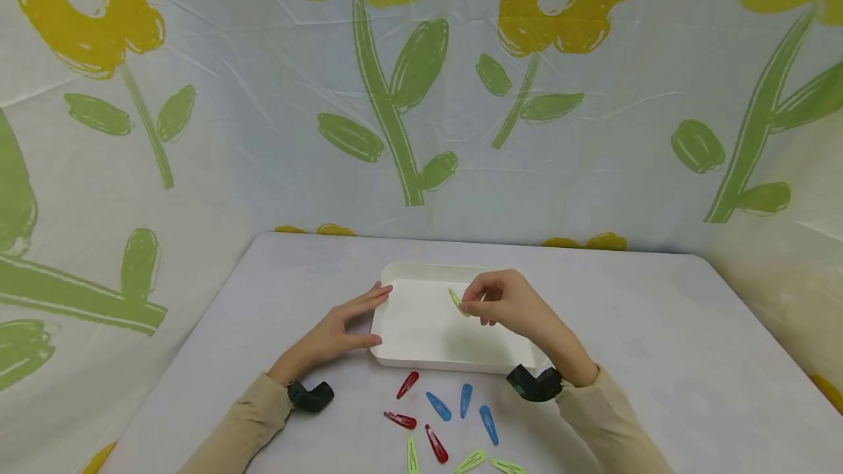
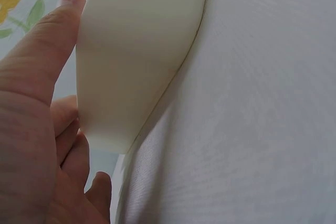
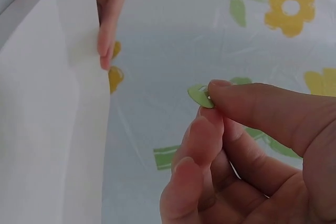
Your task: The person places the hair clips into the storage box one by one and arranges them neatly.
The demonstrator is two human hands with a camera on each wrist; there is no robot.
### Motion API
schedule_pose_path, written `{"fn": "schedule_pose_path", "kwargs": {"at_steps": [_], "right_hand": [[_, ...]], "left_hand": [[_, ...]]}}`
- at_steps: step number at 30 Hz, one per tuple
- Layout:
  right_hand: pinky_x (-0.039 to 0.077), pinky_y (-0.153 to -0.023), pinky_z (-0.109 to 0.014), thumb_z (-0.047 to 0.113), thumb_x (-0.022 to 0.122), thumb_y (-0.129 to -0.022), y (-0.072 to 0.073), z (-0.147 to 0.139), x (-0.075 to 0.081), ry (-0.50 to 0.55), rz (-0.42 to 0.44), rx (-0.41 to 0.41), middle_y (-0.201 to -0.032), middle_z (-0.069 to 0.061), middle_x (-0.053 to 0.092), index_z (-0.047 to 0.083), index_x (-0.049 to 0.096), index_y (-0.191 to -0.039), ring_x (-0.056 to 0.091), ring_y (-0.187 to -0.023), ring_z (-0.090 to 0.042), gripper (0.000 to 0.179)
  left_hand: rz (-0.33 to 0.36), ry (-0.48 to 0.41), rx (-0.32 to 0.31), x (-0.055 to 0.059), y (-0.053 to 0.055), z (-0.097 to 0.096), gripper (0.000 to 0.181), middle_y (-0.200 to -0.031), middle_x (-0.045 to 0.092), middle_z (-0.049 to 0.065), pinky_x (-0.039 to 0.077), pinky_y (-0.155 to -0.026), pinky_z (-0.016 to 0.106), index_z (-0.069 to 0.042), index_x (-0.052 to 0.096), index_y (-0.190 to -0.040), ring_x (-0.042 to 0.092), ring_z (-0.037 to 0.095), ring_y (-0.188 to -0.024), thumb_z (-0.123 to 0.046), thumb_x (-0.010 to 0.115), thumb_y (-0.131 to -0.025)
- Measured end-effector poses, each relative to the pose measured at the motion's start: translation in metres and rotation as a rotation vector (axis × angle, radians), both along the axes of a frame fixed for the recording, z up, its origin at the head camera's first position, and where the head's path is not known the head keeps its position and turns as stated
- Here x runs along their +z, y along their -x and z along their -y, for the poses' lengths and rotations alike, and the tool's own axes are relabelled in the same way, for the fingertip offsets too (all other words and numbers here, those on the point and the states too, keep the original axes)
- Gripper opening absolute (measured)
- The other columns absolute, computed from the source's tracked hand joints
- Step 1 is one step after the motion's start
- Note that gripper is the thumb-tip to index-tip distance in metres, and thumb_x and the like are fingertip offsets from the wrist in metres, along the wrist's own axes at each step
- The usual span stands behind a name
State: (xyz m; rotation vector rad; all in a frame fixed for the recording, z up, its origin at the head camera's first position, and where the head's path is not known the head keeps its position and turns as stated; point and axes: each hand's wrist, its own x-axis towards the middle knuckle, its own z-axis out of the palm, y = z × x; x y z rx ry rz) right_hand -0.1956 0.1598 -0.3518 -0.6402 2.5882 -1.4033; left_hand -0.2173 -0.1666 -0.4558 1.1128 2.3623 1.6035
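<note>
Above the white tray, my right hand pinches a light green snap hair clip between thumb and fingertips. The right wrist view shows the clip's rounded end jutting from the pinch, with the rest covered by the fingers. At the tray's left end, my left hand touches the rim with fingers extended and thumb spread toward the near corner. In the left wrist view its thumb and fingers lie along the outer wall of the tray.
Loose hair clips lie on the table in front of the tray: three red ones, three blue ones and three light green ones, the last near the frame's bottom edge. A flower-printed curtain hangs behind the white table.
</note>
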Motion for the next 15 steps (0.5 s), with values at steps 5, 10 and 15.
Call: {"fn": "schedule_pose_path", "kwargs": {"at_steps": [5,10,15], "right_hand": [[0.053,-0.057,-0.035,0.012,0.075,-0.088,0.007,0.006,-0.002,0.032,0.012,-0.017,-0.077,-0.010,0.065,0.006,0.072,-0.086,0.061,-0.064,-0.038,0.007],[0.052,-0.058,-0.034,0.014,0.075,-0.088,0.015,0.009,-0.005,0.083,0.029,-0.034,-0.074,-0.007,0.064,0.004,0.072,-0.089,0.060,-0.062,-0.032,0.010],[0.049,-0.060,-0.030,0.016,0.075,-0.089,0.022,0.012,-0.008,0.143,0.062,-0.061,-0.074,-0.004,0.065,0.003,0.072,-0.092,0.059,-0.062,-0.025,0.014]], "left_hand": [[0.003,-0.002,-0.001,0.000,0.001,0.000,0.072,-0.155,0.035,0.022,0.015,-0.114,0.016,0.008,0.043,-0.145,0.015,0.042,-0.148,-0.006,0.079,-0.084],[0.007,0.005,0.006,0.001,-0.001,-0.001,0.072,-0.156,0.035,0.020,0.016,-0.114,0.016,0.007,0.044,-0.145,0.016,0.040,-0.149,-0.006,0.079,-0.084],[0.008,0.009,0.007,0.002,-0.002,-0.001,0.072,-0.156,0.035,0.020,0.015,-0.114,0.015,0.006,0.044,-0.146,0.016,0.039,-0.149,-0.007,0.079,-0.084]]}}
